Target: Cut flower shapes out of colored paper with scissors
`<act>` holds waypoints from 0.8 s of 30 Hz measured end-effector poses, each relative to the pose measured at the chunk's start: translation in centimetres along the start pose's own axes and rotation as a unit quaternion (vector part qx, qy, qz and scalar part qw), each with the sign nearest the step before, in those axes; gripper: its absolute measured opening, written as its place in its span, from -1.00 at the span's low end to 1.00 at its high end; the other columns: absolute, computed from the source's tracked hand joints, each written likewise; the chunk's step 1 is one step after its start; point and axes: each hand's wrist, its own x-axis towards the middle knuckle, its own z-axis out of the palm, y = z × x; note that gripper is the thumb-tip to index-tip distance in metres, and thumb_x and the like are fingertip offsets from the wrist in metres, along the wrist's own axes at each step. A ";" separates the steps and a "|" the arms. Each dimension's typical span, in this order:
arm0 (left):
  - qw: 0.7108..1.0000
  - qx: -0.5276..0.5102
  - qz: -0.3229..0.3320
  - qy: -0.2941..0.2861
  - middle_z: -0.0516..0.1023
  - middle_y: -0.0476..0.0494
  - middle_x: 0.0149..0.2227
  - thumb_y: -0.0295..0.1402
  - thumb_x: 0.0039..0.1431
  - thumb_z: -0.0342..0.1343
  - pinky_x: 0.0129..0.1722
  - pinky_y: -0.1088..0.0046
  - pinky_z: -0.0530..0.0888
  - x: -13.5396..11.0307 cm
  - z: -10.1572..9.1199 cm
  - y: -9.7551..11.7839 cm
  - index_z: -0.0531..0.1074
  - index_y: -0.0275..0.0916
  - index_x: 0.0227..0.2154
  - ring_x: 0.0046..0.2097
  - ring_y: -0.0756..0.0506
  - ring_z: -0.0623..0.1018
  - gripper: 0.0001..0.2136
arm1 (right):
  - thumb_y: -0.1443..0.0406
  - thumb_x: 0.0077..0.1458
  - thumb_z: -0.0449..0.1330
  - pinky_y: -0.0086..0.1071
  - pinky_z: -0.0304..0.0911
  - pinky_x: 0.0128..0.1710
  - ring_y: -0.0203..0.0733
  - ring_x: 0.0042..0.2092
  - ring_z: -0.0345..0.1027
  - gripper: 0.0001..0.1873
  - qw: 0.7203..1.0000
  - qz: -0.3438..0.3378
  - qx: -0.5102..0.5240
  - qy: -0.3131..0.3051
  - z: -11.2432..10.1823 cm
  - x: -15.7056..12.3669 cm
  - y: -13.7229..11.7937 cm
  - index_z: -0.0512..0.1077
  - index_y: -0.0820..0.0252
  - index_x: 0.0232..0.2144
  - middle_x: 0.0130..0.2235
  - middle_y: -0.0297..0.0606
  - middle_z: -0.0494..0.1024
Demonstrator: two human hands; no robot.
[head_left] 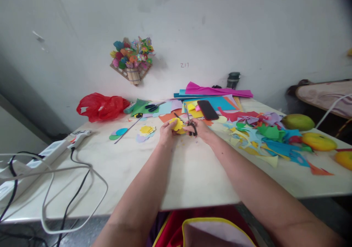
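Between the fingers of my left hand is a yellow paper flower with a scalloped edge. My right hand grips a pair of scissors by its black handles, the blades pointing away from me and parted beside the paper. To the left of my left hand lie yellow paper flowers on top of pale lilac ones. Farther left are a blue paper circle and a green one, near a thin dark stick.
A phone lies beyond my hands on coloured sheets. Colourful paper scraps and several mangoes cover the right. A red plastic bag and second scissors sit back left. Power strips with cables line the left edge.
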 end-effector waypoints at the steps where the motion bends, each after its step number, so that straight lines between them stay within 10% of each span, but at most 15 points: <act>1: 1.000 0.004 -0.003 -0.012 0.53 -0.11 -0.52 -0.32 -0.26 0.40 -0.49 0.43 0.45 0.0 0.0 -0.1 0.46 -0.31 -0.49 -0.51 -0.04 0.50 -0.72 | 0.20 -0.37 0.45 -0.55 0.01 -0.72 -0.30 -0.56 0.34 -0.50 1.000 -0.007 0.011 0.006 0.0 0.1 0.0 0.35 0.18 -0.34 -0.56 -0.40 0.46; 17: 0.993 0.048 -0.052 -0.098 0.58 -0.23 -0.46 -0.39 -0.38 0.47 -0.33 0.36 0.52 -0.3 0.1 -0.1 0.51 -0.38 -0.50 -0.43 -0.09 0.56 -0.67 | 0.28 -0.39 0.34 -0.46 0.18 -0.52 -0.35 -0.56 0.26 -0.60 0.995 -0.063 0.032 0.066 0.4 0.5 -0.4 0.35 0.18 -0.39 -0.63 -0.53 0.36; 24: 0.999 0.024 0.000 -0.042 0.57 -0.14 -0.46 -0.34 -0.34 0.47 -0.33 0.41 0.53 0.4 -0.5 -0.2 0.50 -0.34 -0.49 -0.45 -0.04 0.55 -0.68 | 0.17 -0.30 0.40 -0.54 -0.04 -0.69 -0.31 -0.57 0.33 -0.55 1.000 -0.024 0.000 0.012 -0.1 0.0 -0.4 0.33 0.17 -0.35 -0.59 -0.46 0.41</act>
